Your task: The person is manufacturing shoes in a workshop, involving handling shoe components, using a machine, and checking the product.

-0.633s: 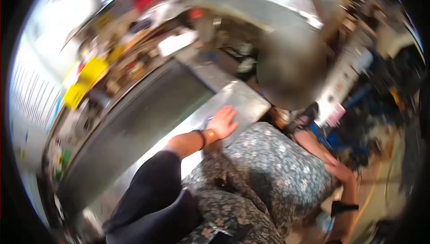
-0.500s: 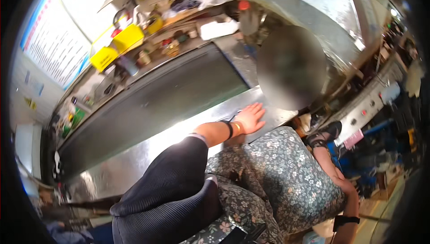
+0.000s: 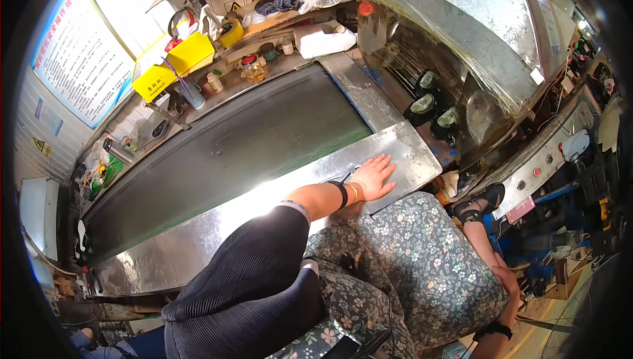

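Note:
My left hand (image 3: 373, 178) lies palm down on a shiny metal ledge (image 3: 414, 154), its fingers stretched out and somewhat spread. A thin dark object (image 3: 345, 176) shows beside its wrist; I cannot make out its kind. At the lower right, my right hand (image 3: 506, 280) is against my bare lower leg (image 3: 479, 243), its fingers mostly hidden. The raised foot wears a black sandal (image 3: 480, 205). A flower-patterned cloth (image 3: 435, 253) covers my lap. Beyond the ledge stretches a dark conveyor belt (image 3: 244, 148).
Several black shoe-like pieces (image 3: 422, 105) with pale insides sit beneath a metal hood (image 3: 461, 16) draped in clear plastic. A yellow box (image 3: 175, 65), jars and a white container (image 3: 323, 39) line the back shelf. At right is a panel with buttons (image 3: 537, 171).
The view is sharper and slightly shifted. A round blurred shape at the belt's right end is gone, revealing the black shoe-like pieces. My left hand stays flat on the ledge.

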A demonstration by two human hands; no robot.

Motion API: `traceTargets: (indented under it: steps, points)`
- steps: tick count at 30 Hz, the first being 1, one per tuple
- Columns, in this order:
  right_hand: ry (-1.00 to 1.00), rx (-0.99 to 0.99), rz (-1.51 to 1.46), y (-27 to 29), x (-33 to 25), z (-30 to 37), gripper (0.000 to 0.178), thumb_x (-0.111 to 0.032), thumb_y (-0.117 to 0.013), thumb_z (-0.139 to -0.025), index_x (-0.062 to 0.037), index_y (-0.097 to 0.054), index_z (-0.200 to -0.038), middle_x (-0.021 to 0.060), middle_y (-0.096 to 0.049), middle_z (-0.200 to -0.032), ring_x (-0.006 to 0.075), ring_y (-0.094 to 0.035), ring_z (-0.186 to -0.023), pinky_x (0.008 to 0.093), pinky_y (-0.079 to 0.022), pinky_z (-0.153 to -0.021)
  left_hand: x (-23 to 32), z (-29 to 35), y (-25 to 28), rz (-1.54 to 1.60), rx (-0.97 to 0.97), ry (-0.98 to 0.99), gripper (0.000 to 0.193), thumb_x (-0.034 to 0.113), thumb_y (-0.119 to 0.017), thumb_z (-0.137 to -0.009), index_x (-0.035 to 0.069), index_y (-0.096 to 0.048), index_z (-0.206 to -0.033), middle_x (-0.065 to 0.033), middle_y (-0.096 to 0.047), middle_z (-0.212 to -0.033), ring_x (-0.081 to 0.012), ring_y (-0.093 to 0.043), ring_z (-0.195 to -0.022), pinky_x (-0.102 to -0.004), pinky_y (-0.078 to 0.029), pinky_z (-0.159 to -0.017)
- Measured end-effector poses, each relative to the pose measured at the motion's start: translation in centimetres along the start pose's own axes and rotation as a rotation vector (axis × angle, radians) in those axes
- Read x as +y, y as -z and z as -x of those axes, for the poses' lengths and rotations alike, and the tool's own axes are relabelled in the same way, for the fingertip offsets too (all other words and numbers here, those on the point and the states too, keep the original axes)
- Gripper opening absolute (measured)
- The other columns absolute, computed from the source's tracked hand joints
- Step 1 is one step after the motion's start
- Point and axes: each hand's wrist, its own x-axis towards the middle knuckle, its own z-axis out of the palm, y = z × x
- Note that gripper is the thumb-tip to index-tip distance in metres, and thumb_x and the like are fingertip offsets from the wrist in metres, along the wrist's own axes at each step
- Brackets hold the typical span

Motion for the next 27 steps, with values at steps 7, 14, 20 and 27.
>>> traceTargets:
  steps: [7,14,20,27]
  points:
    - [-0.004,0.044,-0.008,-0.3,0.7,1.4,0.07,-0.022,-0.06,-0.095,-0.004,-0.027,-0.153,0.0078,-0.043,-0.148,0.0145,-0.043,-0.13,0.0281,-0.037,-0.104,-0.2,0.1,0.0,0.002,-0.008,0.014,0.06,0.047,-0.05,-0.094,0.007,-0.048,-0.139,-0.0201,-0.039,-0.15,-0.0363,-0.032,-0.142,-0.0464,-0.027,-0.116]
    - [-0.008,0.072,-0.019,-0.7,1.6,2.4,0.069,-0.022,-0.059,-0.095,-0.0036,-0.027,-0.153,0.008,-0.043,-0.147,0.0141,-0.043,-0.13,0.0271,-0.038,-0.103,-0.2,0.1,-0.3,0.017,-0.016,0.024,0.06,0.047,-0.049,-0.094,0.007,-0.048,-0.139,-0.02,-0.038,-0.15,-0.036,-0.031,-0.142,-0.046,-0.026,-0.116]
    - [-0.006,0.101,-0.04,-0.9,2.4,3.4,0.069,-0.022,-0.059,-0.095,-0.0033,-0.027,-0.153,0.0081,-0.043,-0.147,0.0138,-0.044,-0.13,0.0262,-0.038,-0.102,-0.3,0.1,-0.6,0.022,0.014,0.017,0.058,0.046,-0.048,-0.095,0.007,-0.049,-0.138,-0.0201,-0.039,-0.15,-0.0364,-0.032,-0.142,-0.0459,-0.027,-0.116]
    - [-0.005,0.106,-0.051,-1.4,2.6,3.4,0.069,-0.022,-0.059,-0.095,-0.0029,-0.028,-0.153,0.0083,-0.044,-0.147,0.0134,-0.044,-0.129,0.0252,-0.039,-0.101,-0.3,0.1,-0.2,0.018,0.019,0.01,0.058,0.046,-0.048,-0.095,0.008,-0.049,-0.138,-0.0204,-0.04,-0.149,-0.0366,-0.033,-0.141,-0.0456,-0.027,-0.116]
